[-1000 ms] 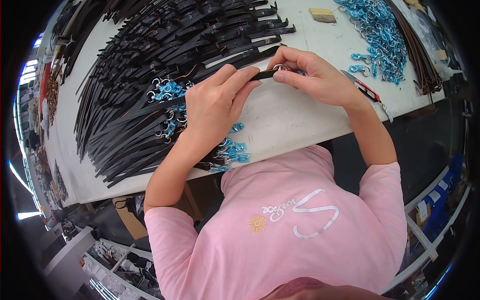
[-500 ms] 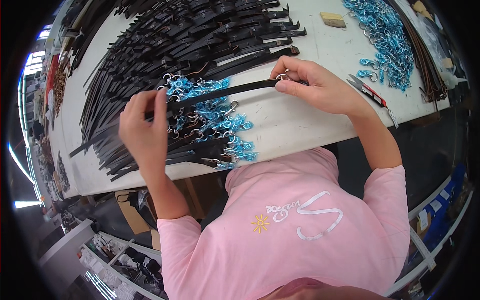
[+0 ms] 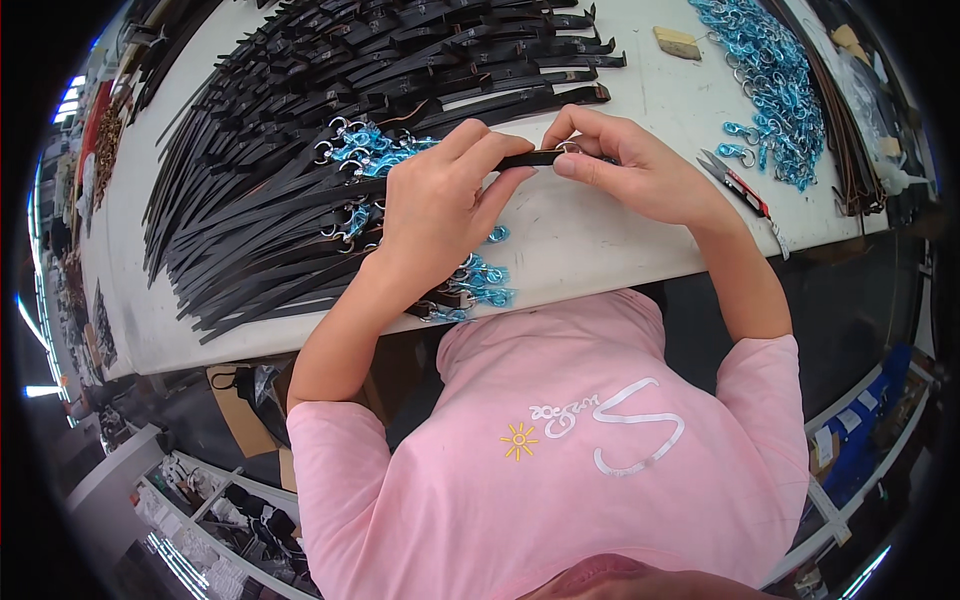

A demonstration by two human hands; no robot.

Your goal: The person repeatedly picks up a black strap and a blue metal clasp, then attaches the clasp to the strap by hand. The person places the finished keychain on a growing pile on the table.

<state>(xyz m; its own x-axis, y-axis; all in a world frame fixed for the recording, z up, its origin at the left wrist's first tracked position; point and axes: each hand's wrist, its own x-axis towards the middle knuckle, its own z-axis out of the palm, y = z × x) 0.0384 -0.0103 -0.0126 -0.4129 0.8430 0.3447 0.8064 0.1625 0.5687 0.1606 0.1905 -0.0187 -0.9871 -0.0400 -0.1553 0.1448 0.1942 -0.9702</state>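
Between my two hands a black strap (image 3: pixel 528 159) is stretched over the table. My left hand (image 3: pixel 432 205) is closed on it, thumb and fingers pinching it near its right end. A silver metal ring (image 3: pixel 568 147) sits at that end, gripped in the fingertips of my right hand (image 3: pixel 645 168). What else my right fingers cover is hidden. Below and beside my left hand lie finished-looking straps (image 3: pixel 270 270) with metal snap hooks in blue plastic wrap (image 3: pixel 485 280), partly covered by my left hand and forearm.
A large heap of black straps (image 3: pixel 400 60) covers the table's far left. On the right are scissors with red-and-black handles (image 3: pixel 740 188), a pile of blue-wrapped hooks (image 3: pixel 770 90) and brown straps (image 3: pixel 850 150). A tan block (image 3: pixel 677 43) lies at the back.
My left hand has moved right along the strap, close to my right hand. The right hand stays almost in place, holding the ring end.
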